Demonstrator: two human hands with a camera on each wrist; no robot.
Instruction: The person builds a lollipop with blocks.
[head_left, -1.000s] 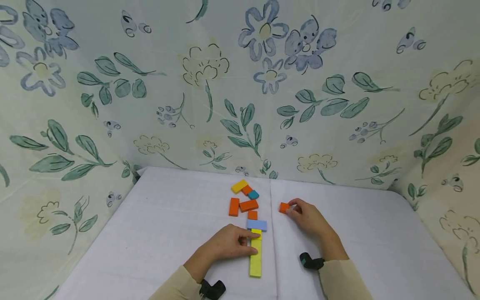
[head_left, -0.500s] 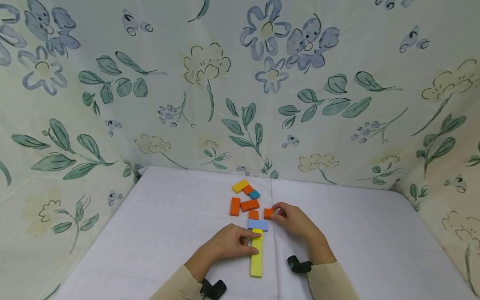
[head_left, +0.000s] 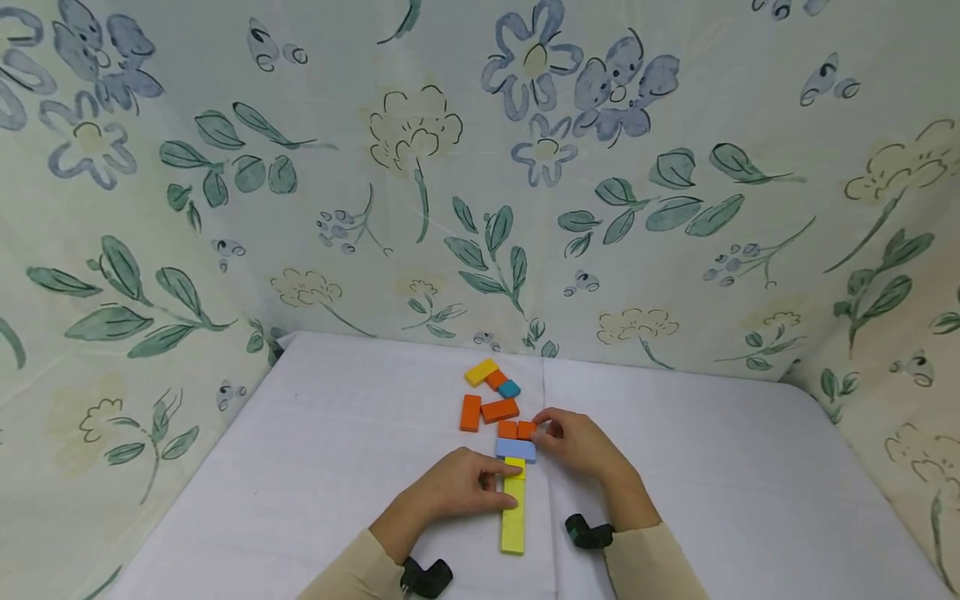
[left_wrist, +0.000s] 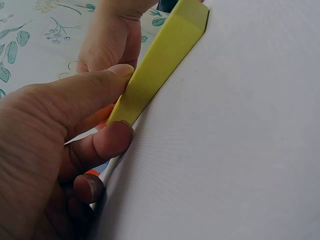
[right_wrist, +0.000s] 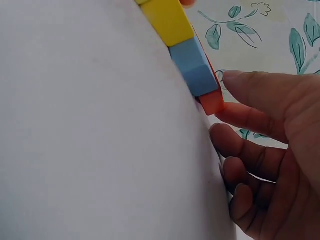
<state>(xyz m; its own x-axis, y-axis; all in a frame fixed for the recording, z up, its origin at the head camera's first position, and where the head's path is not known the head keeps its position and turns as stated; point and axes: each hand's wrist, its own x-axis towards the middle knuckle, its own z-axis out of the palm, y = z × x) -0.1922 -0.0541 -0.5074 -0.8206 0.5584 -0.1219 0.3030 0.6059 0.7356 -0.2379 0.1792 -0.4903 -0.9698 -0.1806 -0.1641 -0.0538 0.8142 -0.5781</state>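
On the white cloth, a long yellow-green block (head_left: 513, 525), a small yellow block (head_left: 514, 462) and a light blue block (head_left: 516, 451) form a T. My left hand (head_left: 457, 485) rests its index finger across the small yellow block and its thumb on the long one. In the left wrist view, the thumb and index finger touch the long block (left_wrist: 165, 55). My right hand (head_left: 581, 446) pinches a small orange block (head_left: 526, 430) between thumb and index finger. It sits against another small orange block (head_left: 507, 429), just beyond the light blue one.
Farther back lie two orange rectangular blocks (head_left: 470, 413), a golden-yellow block (head_left: 481, 372), a small orange block (head_left: 496, 379) and a teal block (head_left: 509, 388). Floral fabric (head_left: 420, 208) rises behind the white-covered table (head_left: 360, 400).
My right hand has slid left with its small orange block, from well apart on the right to beside the other small orange block. My left hand stays in place.
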